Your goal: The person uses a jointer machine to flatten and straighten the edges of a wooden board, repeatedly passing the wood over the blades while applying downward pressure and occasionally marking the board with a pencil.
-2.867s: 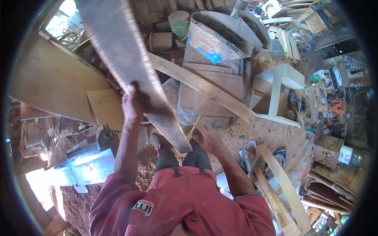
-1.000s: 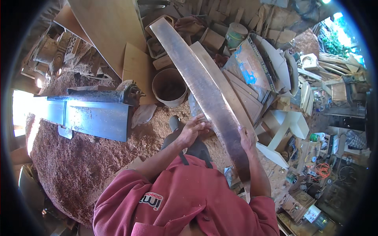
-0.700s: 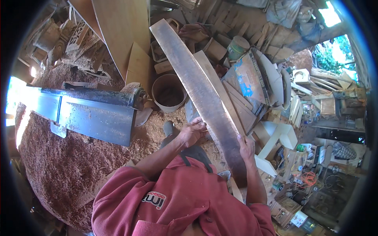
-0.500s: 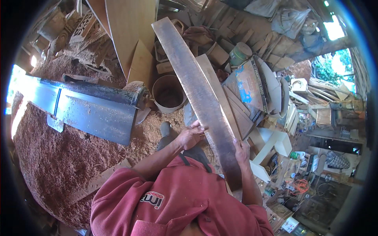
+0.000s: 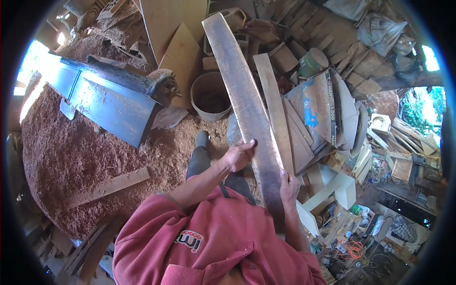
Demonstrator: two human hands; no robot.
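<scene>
Long board [image 5: 243, 90] swings from upper left to centre

Left hand [image 5: 239, 156] grips its left edge; right hand [image 5: 289, 187] clasps its right edge, lower. It slants down the middle of the frame, left of a pale plank [image 5: 274, 99].

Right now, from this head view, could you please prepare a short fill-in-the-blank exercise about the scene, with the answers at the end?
1. The left hand and the right hand each rest a ____ on the upper face of the long dark board.
2. Of the two hands, the ____ one is nearer the person's body.
3. The round bucket stands to the ____ of the board.
4. The person's shirt is ____ in colour.

Missing words: thumb; right; left; red.
</scene>
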